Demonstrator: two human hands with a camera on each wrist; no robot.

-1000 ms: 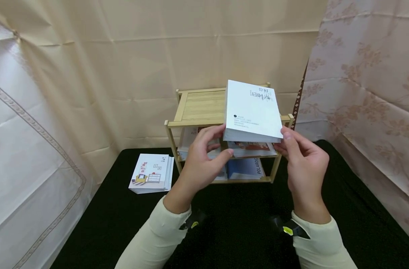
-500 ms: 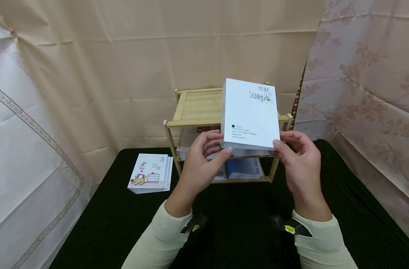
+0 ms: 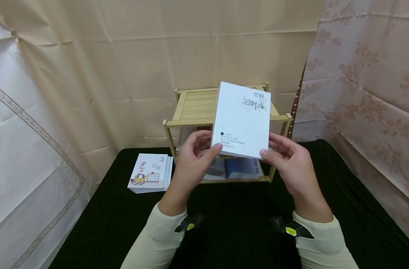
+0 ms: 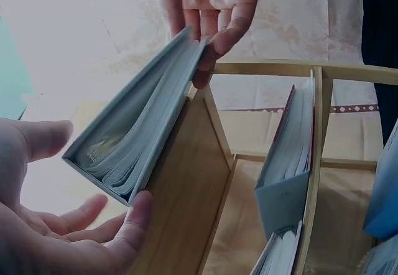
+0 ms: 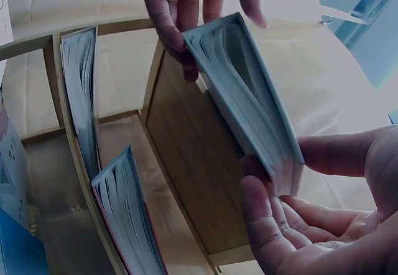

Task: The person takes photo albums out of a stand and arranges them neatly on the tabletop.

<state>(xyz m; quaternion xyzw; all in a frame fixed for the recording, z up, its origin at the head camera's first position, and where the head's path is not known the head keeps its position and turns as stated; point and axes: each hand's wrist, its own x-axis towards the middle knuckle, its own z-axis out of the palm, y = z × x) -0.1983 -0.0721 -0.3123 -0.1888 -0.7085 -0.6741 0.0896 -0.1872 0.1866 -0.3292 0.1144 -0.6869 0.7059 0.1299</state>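
One white book (image 3: 243, 119) is held up before the wooden rack (image 3: 194, 106), its front cover tilted back to face the person and hiding part of the rack's top board; whether it touches that board I cannot tell. The right hand (image 3: 293, 160) pinches the book's lower corner, thumb on the front and fingers behind, which probably gives the firmer hold. The left hand (image 3: 194, 153) is looser: its thumb stands apart from the cover while fingertips touch the back near the opposite corner, seemingly to bear some weight and keep it level. Holding it low at both sides likely leaves the title uncovered. At the lower edge the leaves bow between the covers, so support at both corners may also keep them from spreading. On the rack's lower tier lies a blue book (image 3: 243, 168), apparently laid flat because the tier is shallow. To the rack's left, an illustrated book (image 3: 149, 173) rests on the dark worktop (image 3: 231, 224), perhaps set there to keep it clear of both arms.
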